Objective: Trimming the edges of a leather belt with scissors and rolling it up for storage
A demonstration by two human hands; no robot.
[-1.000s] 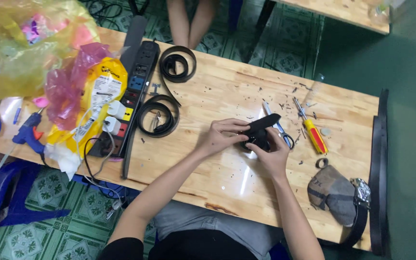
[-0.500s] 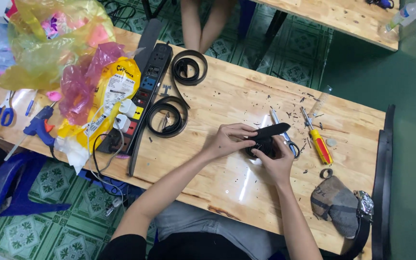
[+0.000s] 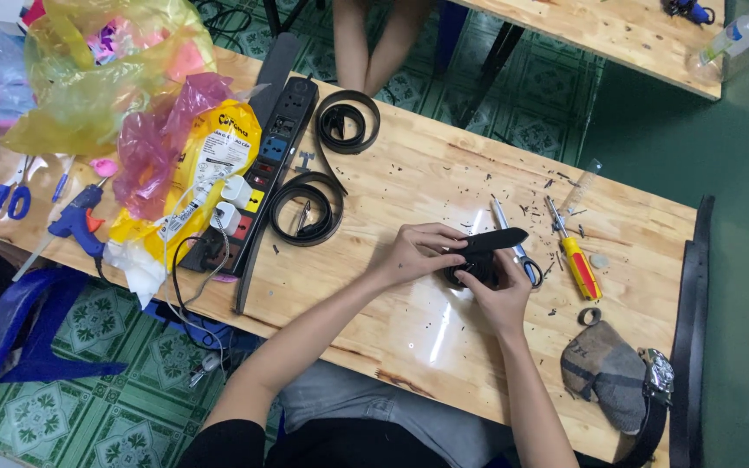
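From the head camera, both hands work a black belt piece [image 3: 489, 251] near the middle of the wooden table [image 3: 409, 173]. The left hand [image 3: 416, 251] pinches its strap end with closed fingers; the right hand [image 3: 503, 293] curls around it from below. Scissors [image 3: 517, 247] lie just beyond the belt piece, a red-and-yellow screwdriver [image 3: 574, 253] farther right.

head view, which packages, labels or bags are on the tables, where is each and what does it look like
Yellow packet: left of the black power strip, flat, yellow with a white printed panel.
Pink plastic bag: crumpled, translucent, lying partly on that packet.
Yellow plastic bag: far left corner of the near table, large, translucent, bulging with coloured items.
Clear plastic bottle: lying on the far table's right end, blue and white label.
No screens or signs.
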